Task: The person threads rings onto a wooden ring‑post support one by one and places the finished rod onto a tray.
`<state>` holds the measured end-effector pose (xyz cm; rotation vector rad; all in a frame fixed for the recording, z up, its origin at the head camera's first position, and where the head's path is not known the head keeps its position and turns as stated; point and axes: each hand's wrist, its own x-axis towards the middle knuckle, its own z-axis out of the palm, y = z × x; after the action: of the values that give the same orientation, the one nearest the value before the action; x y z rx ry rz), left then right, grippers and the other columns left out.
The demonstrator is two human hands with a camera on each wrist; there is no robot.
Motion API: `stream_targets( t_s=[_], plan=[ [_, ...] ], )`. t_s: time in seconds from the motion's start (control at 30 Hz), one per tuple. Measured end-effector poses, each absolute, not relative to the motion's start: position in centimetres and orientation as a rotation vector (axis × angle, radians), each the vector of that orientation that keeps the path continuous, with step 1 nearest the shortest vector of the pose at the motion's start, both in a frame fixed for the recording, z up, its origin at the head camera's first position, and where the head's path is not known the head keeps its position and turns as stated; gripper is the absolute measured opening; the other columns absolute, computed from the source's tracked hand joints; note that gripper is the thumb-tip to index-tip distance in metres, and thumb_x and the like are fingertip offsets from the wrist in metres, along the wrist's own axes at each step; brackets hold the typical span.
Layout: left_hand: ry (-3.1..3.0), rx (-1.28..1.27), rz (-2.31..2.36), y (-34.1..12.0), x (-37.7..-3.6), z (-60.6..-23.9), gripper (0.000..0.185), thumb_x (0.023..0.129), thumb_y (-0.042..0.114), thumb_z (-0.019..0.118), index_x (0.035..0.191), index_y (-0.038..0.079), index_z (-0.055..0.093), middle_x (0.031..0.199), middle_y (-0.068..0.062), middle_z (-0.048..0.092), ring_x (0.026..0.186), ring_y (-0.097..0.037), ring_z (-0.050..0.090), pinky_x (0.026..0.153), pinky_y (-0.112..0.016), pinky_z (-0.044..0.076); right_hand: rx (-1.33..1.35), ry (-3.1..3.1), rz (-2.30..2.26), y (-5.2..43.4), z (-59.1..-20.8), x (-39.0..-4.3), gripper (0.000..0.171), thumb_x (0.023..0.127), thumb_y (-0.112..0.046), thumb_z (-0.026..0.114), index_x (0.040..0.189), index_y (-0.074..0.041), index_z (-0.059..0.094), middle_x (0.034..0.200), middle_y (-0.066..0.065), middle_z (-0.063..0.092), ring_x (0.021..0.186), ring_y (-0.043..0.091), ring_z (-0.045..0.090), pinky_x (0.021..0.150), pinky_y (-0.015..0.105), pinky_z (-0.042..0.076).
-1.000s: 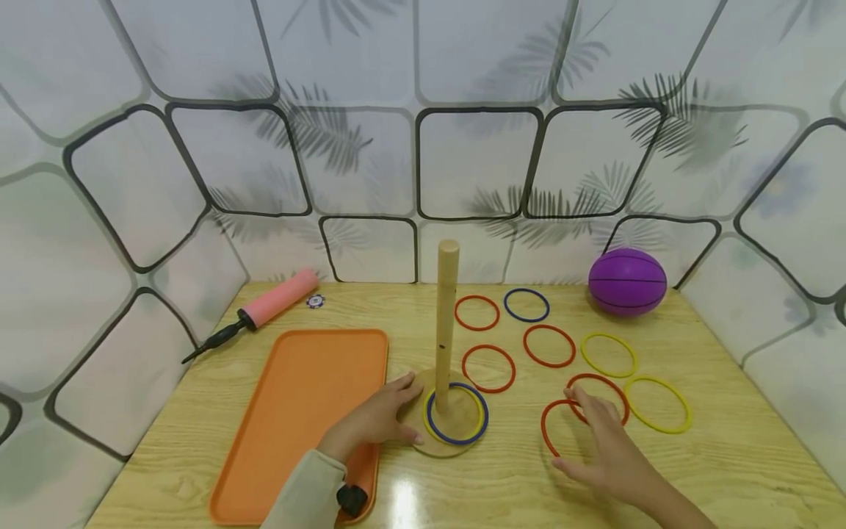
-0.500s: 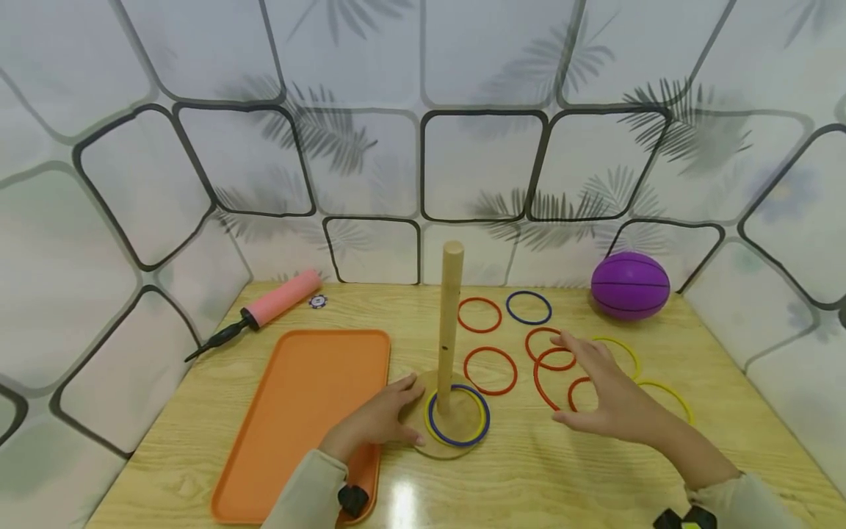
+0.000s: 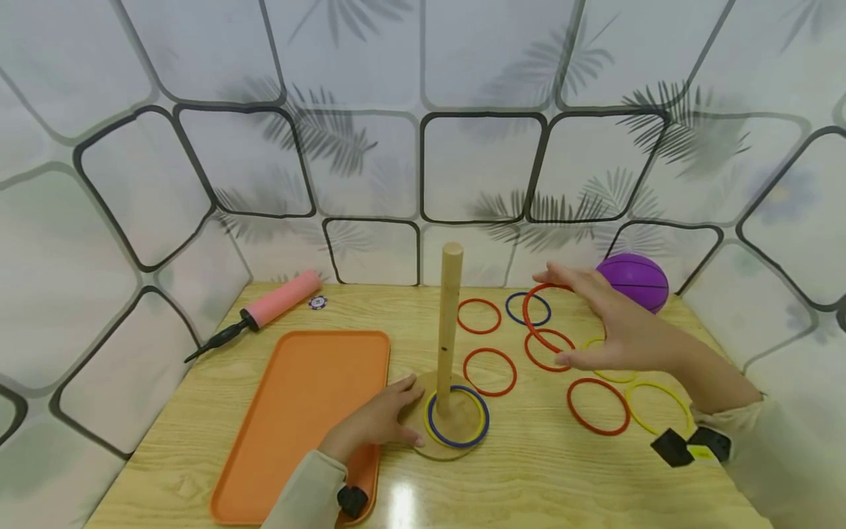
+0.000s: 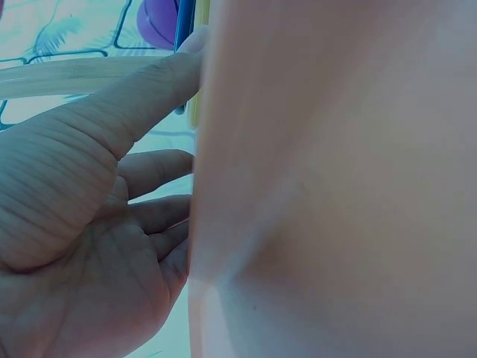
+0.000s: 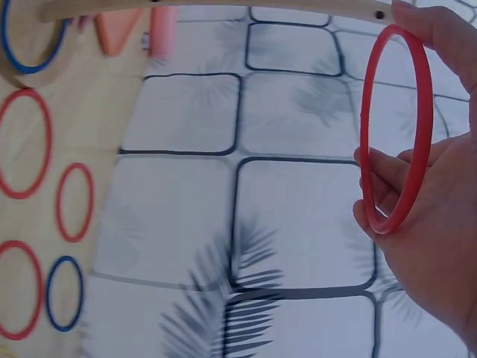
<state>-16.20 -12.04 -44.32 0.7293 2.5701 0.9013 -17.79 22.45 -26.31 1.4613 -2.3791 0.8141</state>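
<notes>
My right hand (image 3: 615,330) holds a red ring (image 5: 425,112) up off the table, between the thumb and fingers at its edge. In the head view the ring overlaps the blue ring and another red one lying behind it. My left hand (image 3: 377,420) rests at the left side of a round wooden base (image 3: 432,447), fingers spread and loosely extended. From this base rises an upright wooden post (image 3: 448,330). A blue ring (image 3: 488,419) and a yellow ring (image 3: 426,417) lie around the post's foot. The orange tray covers much of the left wrist view.
An orange tray (image 3: 311,404) lies under the left forearm. Behind it are a pink hand pump (image 3: 284,300) and a chip (image 3: 318,302). Several loose rings lie on the right, including a red ring (image 3: 569,400) and a blue ring (image 3: 507,307). A purple ball (image 3: 637,283) sits back right.
My right hand has lifted the red ring from the table and carried it up and away, toward the back. The left hand has stayed at the base.
</notes>
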Motion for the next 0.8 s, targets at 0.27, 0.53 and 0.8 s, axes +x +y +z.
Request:
stream_targets(
  t_s=[0.27,0.53,0.8],
  plan=[
    [2.566,0.743,0.909,-12.0,-16.3,-44.3,0.084,0.076,0.028,0.08,0.142,-0.004,0.039,0.152,-0.024,0.023,0.138,-0.041,0.022,0.109,-0.053,0.026,1.528,-2.395,0.804,21.6,-21.7,-18.8,0.112,0.067,-0.008,0.085,0.152,-0.003,0.013,0.144,-0.003,0.04,0.134,0.011,0.028,0.105,0.016,0.019],
    [2.566,0.748,0.912,-12.0,-16.3,-44.4,0.085,0.076,0.029,0.08,0.142,-0.004,0.039,0.151,-0.024,0.023,0.138,-0.041,0.022,0.109,-0.052,0.026,1.653,-2.274,0.867,20.0,-19.5,-19.9,0.101,0.073,-0.017,0.082,0.151,-0.001,0.018,0.144,-0.005,0.043,0.132,0.017,0.034,0.111,0.027,0.012],
    [2.573,0.753,0.905,-12.0,-16.3,-44.5,0.085,0.075,0.029,0.08,0.142,-0.004,0.039,0.151,-0.025,0.023,0.138,-0.042,0.023,0.108,-0.053,0.026,1.735,-2.273,0.851,17.9,-17.3,-20.1,0.104,0.067,0.003,0.08,0.151,-0.002,0.018,0.145,-0.001,0.042,0.124,0.022,0.036,0.102,0.025,0.028]
  ],
)
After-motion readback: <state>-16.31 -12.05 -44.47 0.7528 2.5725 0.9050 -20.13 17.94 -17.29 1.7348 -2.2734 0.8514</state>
